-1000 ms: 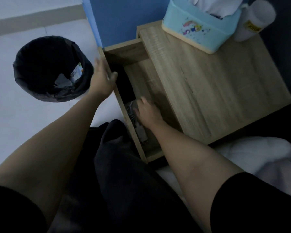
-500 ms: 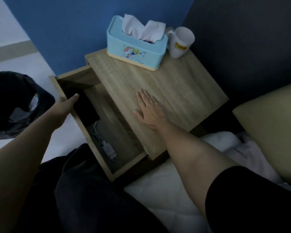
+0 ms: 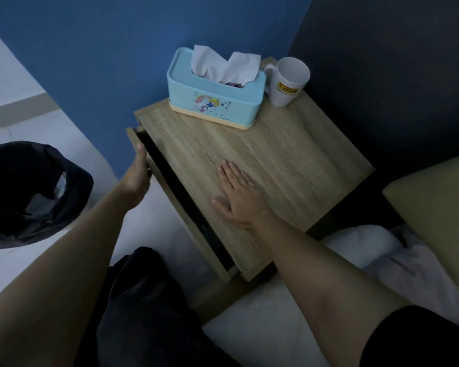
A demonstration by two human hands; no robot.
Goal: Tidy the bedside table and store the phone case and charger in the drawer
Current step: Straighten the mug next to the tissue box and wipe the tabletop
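Note:
The wooden bedside table (image 3: 289,160) stands against the blue wall. Its drawer (image 3: 154,165) is nearly pushed in, with only a narrow dark gap showing along the left side. My left hand (image 3: 137,178) presses on the drawer front, fingers wrapped over its top edge. My right hand (image 3: 239,194) lies flat, palm down, on the tabletop near the drawer side. The phone case and charger are hidden inside the drawer.
A light blue tissue box (image 3: 215,102) and a white mug (image 3: 288,82) stand at the back of the tabletop. A black-lined bin (image 3: 29,192) sits on the floor to the left. White bedding (image 3: 355,250) and a yellowish pillow (image 3: 435,205) lie at right.
The drawer has slid from wide open to almost shut under my left hand. My right hand left the drawer's inside and now rests flat on the tabletop. The phone case and charger went out of sight.

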